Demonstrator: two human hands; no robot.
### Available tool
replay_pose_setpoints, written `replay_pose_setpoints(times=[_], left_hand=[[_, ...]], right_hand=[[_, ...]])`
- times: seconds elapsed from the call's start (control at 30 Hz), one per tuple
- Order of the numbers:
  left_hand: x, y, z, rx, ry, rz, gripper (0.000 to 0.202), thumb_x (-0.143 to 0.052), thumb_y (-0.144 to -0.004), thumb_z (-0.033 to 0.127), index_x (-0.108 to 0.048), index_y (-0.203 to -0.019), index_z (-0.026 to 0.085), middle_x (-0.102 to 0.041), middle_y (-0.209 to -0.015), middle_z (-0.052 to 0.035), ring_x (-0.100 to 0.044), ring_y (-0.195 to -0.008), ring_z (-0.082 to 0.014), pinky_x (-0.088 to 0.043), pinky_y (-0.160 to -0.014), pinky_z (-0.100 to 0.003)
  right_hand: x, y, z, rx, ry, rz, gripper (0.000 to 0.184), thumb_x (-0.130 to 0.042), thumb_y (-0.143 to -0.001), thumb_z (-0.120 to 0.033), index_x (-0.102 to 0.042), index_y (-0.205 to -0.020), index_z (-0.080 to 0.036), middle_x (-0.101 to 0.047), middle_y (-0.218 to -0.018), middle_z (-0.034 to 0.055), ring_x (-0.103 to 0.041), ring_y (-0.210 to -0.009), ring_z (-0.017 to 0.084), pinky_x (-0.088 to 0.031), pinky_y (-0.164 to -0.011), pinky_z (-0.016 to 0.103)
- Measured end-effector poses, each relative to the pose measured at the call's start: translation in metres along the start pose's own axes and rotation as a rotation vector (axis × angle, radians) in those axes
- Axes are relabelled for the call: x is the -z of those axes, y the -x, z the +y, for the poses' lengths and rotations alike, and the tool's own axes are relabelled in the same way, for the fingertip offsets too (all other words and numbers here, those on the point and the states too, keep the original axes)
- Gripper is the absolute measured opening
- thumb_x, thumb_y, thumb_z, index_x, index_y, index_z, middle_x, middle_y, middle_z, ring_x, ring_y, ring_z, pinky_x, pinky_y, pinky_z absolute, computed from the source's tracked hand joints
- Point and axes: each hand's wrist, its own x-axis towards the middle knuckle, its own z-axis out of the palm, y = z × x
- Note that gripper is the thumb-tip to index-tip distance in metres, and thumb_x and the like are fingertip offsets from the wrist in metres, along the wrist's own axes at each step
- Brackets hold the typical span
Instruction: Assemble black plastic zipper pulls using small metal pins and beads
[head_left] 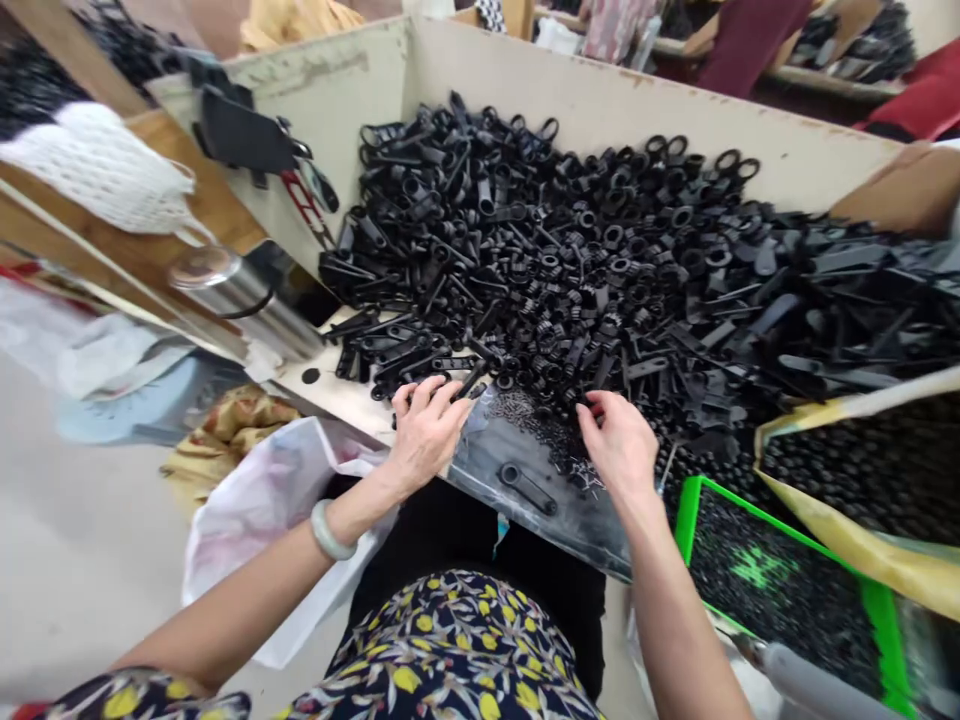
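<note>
Left hand [427,430] bends over black pieces [471,380] near mid-frame; from my feed I cannot tell whether it grips one. Right of centre, I see the right hand [621,445] curled at the black heap [540,270], its pinch hidden. One long black part [529,489] lies on the grey mat [480,462], lower centre, between and apart from both hands.

Smooth, black, ring-shaped plastic parts [550,262] lie past the fingers [429,390], with a shiny, silver, round metal flask [271,316] to their left.
</note>
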Motion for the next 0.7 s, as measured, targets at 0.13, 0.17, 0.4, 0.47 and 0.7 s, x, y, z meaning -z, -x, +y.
replay_pose_setpoints(times=[0.13,0.17,0.4,0.47,0.7], left_hand=[[0.006,-0.018,-0.002,0.061,-0.076,-0.036,0.027,-0.054,-0.104,0.031,-0.07,-0.124,0.023,-0.069,-0.133,-0.0147,-0.053,-0.124,-0.0344,-0.032,-0.1,-0.052],[0.008,-0.024,-0.001,0.07,-0.086,-0.066,0.028,-0.055,-0.104,0.034,-0.069,-0.125,0.021,-0.069,-0.128,-0.0161,-0.054,-0.119,-0.0345,-0.034,-0.096,-0.051],[0.01,-0.049,0.003,0.048,-0.119,-0.189,0.017,-0.068,-0.095,0.032,-0.066,-0.103,0.018,-0.065,-0.111,-0.0166,-0.053,-0.109,-0.0361,-0.037,-0.089,-0.048],[0.009,-0.051,0.0,0.044,-0.075,-0.144,0.011,-0.066,-0.096,0.029,-0.065,-0.099,0.019,-0.067,-0.11,-0.0157,-0.054,-0.109,-0.0351,-0.038,-0.09,-0.048],[0.036,-0.034,0.025,0.204,0.722,0.01,0.02,-0.062,-0.096,0.042,-0.061,-0.094,0.023,-0.063,-0.084,-0.0018,-0.055,-0.072,-0.0167,-0.044,-0.073,-0.031]], right_hand=[[0.011,0.003,0.007,-0.051,-0.203,-0.049,0.029,-0.06,-0.095,-0.045,-0.071,-0.109,-0.022,-0.074,-0.09,0.005,-0.066,-0.074,0.021,-0.048,-0.072,0.035],[0.013,0.006,0.006,-0.067,-0.277,-0.048,0.032,-0.062,-0.094,-0.047,-0.07,-0.11,-0.021,-0.074,-0.09,0.0052,-0.066,-0.073,0.021,-0.051,-0.074,0.036],[0.018,0.032,-0.019,-0.254,-0.985,-0.073,0.042,-0.076,-0.087,-0.051,-0.064,-0.115,-0.022,-0.073,-0.098,0.0051,-0.072,-0.075,0.02,-0.062,-0.076,0.039],[0.019,0.039,-0.023,-0.262,-1.122,-0.085,0.036,-0.079,-0.087,-0.049,-0.065,-0.106,-0.023,-0.074,-0.102,0.0063,-0.074,-0.086,0.022,-0.063,-0.086,0.041],[0.031,0.073,-0.029,-0.21,-0.863,-0.016,0.034,-0.083,-0.082,-0.052,-0.071,-0.097,-0.023,-0.075,-0.09,0.0066,-0.07,-0.077,0.023,-0.06,-0.071,0.036]])
